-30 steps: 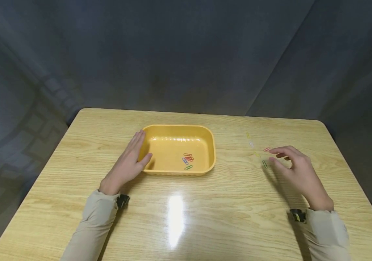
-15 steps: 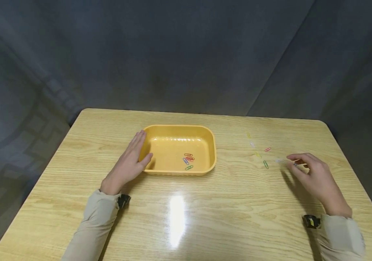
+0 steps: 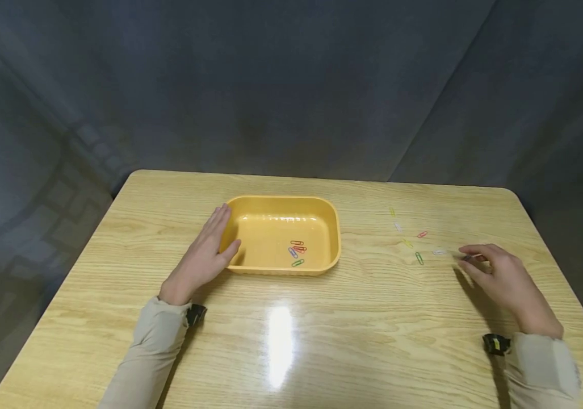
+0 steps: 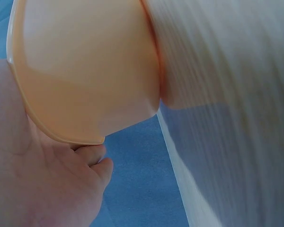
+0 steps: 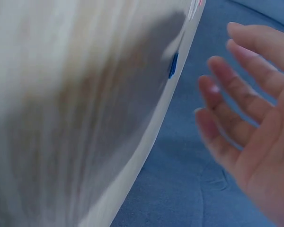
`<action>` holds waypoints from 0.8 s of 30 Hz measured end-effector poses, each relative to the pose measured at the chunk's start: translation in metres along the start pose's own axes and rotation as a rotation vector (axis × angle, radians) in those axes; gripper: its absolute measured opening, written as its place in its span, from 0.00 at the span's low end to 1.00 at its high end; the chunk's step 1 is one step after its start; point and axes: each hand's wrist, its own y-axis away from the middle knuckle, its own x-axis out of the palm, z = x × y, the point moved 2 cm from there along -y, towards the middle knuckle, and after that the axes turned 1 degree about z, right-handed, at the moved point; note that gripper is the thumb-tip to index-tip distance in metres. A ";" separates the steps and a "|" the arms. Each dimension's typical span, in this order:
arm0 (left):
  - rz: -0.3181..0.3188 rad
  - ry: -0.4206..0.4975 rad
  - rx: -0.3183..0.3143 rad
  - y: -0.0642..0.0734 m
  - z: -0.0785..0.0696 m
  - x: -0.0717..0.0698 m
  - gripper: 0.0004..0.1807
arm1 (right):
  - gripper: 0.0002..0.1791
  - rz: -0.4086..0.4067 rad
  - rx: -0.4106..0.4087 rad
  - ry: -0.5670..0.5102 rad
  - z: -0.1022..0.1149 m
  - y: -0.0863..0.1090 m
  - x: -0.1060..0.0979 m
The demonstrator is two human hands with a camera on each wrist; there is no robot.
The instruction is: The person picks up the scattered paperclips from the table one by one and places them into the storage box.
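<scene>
Head view: your left hand (image 3: pixel 199 258) lies along the left end of the yellow tray (image 3: pixel 281 205), fingers straight, thumb reaching over the inside; it rests there without clenching. Inside, toward the near right: overlapping red clips (image 3: pixel 296 243) (exact count unclear), one violet-blue clip (image 3: pixel 293 253), one green clip (image 3: pixel 298 263). Seven clips lie on the table (image 3: pixel 363 329), right of the tray: two yellow (image 3: pixel 407 243), two white (image 3: pixel 439 252), a pinkish one (image 3: pixel 422 234), another green (image 3: pixel 419 258) and, outermost, a dark blue clip (image 3: pixel 467 258) at your right hand (image 3: pixel 508 278). Judgement: gathering looks part-done, with more clips outside than in.

Left wrist view: your palm sits against the tray's rim (image 4: pixel 19 80); fingers partly hidden behind it.

Right wrist view: your fingers (image 5: pixel 220 71) are spread and loosely bent, apart from the dark blue clip, which lies on the table. Nothing grasped, so I judge this pick not yet made.
</scene>
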 end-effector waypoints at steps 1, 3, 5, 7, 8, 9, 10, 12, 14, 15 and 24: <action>0.001 -0.001 -0.001 0.000 0.000 0.000 0.43 | 0.20 0.013 0.005 0.000 -0.001 -0.001 0.000; 0.003 -0.003 -0.003 0.000 -0.001 0.000 0.43 | 0.21 0.037 0.008 0.003 -0.004 -0.002 0.002; 0.003 -0.004 -0.003 0.000 -0.001 0.000 0.43 | 0.23 0.082 0.015 -0.002 -0.006 -0.004 0.003; 0.004 -0.002 -0.003 0.000 -0.001 -0.001 0.43 | 0.26 0.138 0.034 -0.018 -0.008 -0.005 0.004; 0.005 -0.001 -0.003 0.000 -0.001 -0.001 0.43 | 0.28 0.163 0.045 -0.024 -0.010 -0.005 0.004; 0.007 0.000 -0.004 0.000 -0.001 -0.001 0.43 | 0.29 0.185 0.053 -0.029 -0.011 -0.005 0.004; 0.008 0.002 -0.003 0.000 -0.001 -0.001 0.43 | 0.29 0.200 0.061 -0.031 -0.012 -0.005 0.004; 0.008 0.001 -0.003 0.000 -0.001 -0.001 0.43 | 0.28 0.204 0.064 -0.028 -0.013 -0.006 0.004; 0.006 0.002 -0.002 0.000 0.000 -0.001 0.43 | 0.26 0.189 0.057 -0.011 -0.014 -0.007 0.004; 0.005 0.002 -0.002 0.000 0.000 -0.001 0.43 | 0.25 0.183 0.053 -0.004 -0.014 -0.007 0.004; 0.006 0.000 0.002 -0.001 0.001 0.000 0.43 | 0.16 0.200 0.072 0.039 -0.016 -0.006 0.004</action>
